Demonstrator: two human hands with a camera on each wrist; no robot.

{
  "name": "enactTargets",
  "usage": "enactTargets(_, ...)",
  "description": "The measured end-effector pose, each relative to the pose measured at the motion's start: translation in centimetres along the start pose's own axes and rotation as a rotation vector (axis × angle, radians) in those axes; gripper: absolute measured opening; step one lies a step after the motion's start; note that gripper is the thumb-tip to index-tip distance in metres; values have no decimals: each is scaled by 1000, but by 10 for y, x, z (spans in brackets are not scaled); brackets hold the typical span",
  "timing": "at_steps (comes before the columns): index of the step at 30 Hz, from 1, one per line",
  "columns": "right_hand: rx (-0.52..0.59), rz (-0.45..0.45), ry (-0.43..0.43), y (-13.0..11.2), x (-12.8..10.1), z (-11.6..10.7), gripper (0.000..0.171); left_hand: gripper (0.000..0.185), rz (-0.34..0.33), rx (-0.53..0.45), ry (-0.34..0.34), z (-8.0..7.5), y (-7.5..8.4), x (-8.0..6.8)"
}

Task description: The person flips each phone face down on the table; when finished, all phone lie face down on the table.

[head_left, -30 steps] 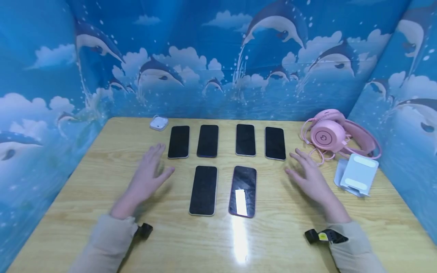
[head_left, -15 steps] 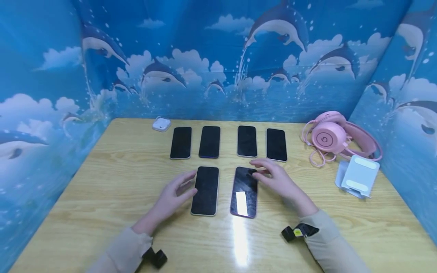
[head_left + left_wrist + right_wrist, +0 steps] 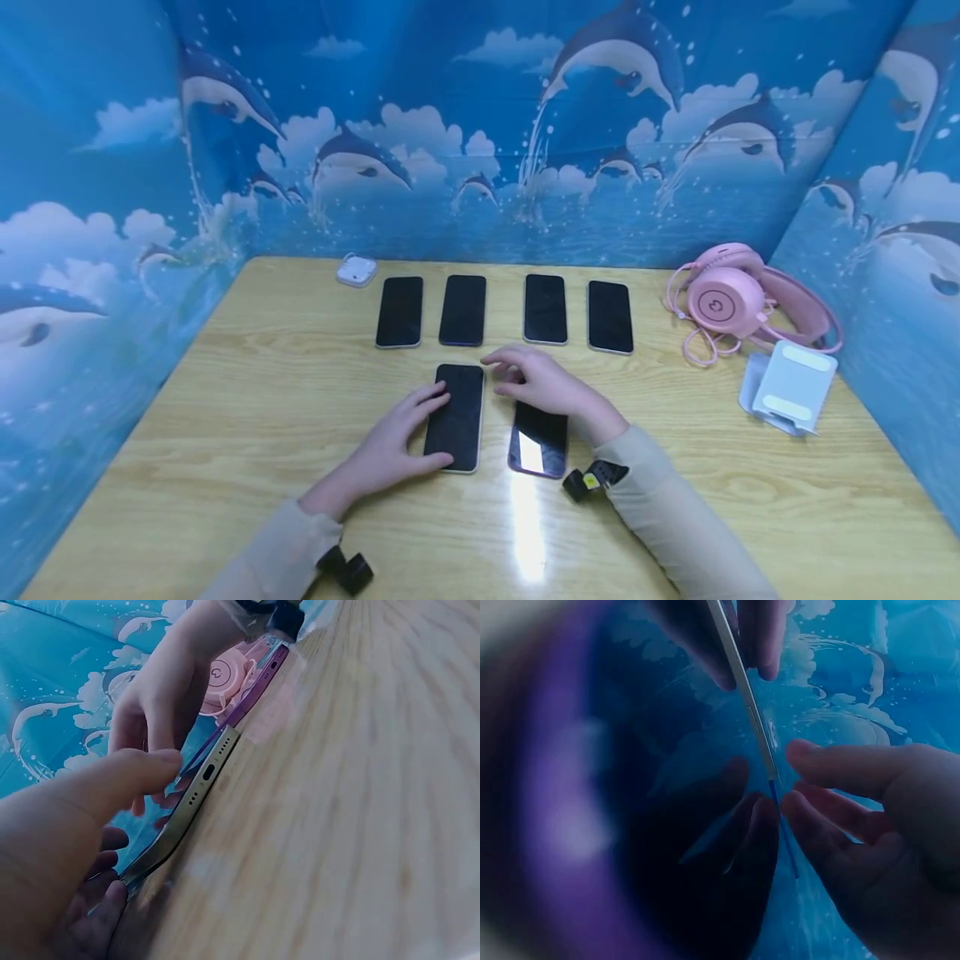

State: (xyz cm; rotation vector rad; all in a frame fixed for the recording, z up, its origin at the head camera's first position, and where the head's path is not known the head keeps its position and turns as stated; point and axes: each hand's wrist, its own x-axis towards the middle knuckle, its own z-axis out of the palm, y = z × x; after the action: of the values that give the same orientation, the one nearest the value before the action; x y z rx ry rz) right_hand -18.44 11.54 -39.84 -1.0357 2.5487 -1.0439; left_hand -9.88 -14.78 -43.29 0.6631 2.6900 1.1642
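Note:
Two dark phones lie side by side at the table's front. My left hand (image 3: 393, 437) rests on the left one, a gold-edged phone (image 3: 459, 417), fingers laid along its left side and thumb at its bottom end. In the left wrist view the thumb (image 3: 131, 780) sits by that gold-edged phone's (image 3: 199, 791) bottom end. My right hand (image 3: 542, 385) lies over the top of the purple phone (image 3: 537, 443), its loosely bent fingers reaching to the left phone's upper right corner. The right wrist view shows fingertips (image 3: 814, 761) beside the thin phone edge (image 3: 750, 712).
Several more dark phones (image 3: 543, 308) lie in a row behind. A small white case (image 3: 356, 270) sits at the back left. Pink headphones (image 3: 723, 304) and a white phone stand (image 3: 787, 387) are at the right. Blue dolphin-print walls (image 3: 480, 125) enclose the wooden table (image 3: 262, 375).
Both hands moved inward from the table's sides. The left hand came onto the front-left phone; the right hand crossed the purple phone toward the left phone's top corner.

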Motion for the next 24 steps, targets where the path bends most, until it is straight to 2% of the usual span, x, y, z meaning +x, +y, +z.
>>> enactTargets(6, -71, 37, -93, -5, 13, 3, 51, 83, 28, 84, -41, 1, 1, 1)
enactTargets(12, -85, 86, -120, -3, 14, 5, 62, 92, 65, 133, -67, 1, 0, 2)
enactTargets(15, -84, 90, -123, -3, 14, 6, 66, 99, 38, 138, -69, 1, -1, 2)
enactTargets(19, -78, 72, -125, -4, 15, 8, 68, 107, -38, 111, -40, 1, -1, 1)
enactTargets(24, -78, 88, -120, -3, 16, 11, 66, 109, -51, 94, -28, 1, 1, 0)
